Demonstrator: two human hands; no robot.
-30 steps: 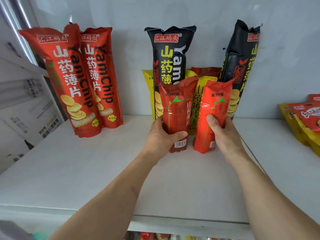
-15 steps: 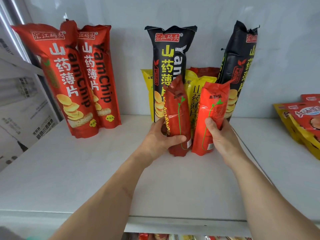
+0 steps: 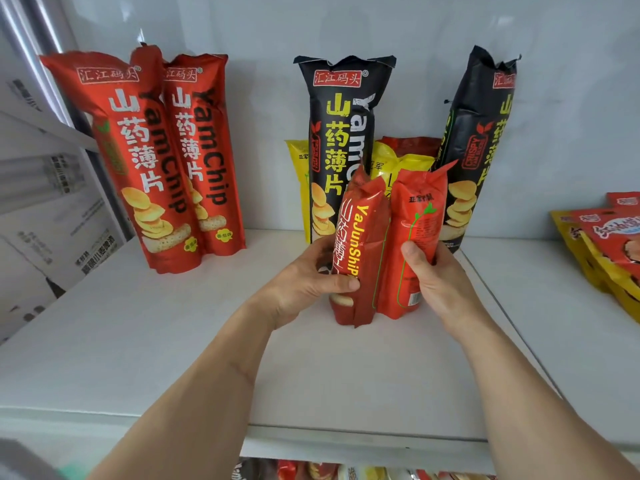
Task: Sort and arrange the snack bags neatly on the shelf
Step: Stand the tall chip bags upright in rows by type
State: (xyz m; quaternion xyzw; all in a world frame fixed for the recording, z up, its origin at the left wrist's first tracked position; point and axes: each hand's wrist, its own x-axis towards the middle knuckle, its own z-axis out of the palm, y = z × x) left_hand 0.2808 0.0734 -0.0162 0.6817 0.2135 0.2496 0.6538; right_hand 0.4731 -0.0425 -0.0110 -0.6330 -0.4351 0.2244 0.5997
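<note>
Turning since a moment ago, the dark red bag (image 3: 360, 251) is now showing its yellow words. The left hand (image 3: 308, 285) is holding it in a tight grip. The right hand (image 3: 440, 278) is gripping the bright red bag (image 3: 414, 237) just beside it. Both bags are standing on the white shelf (image 3: 156, 341), in front of the tall black bags (image 3: 341, 143).
</note>
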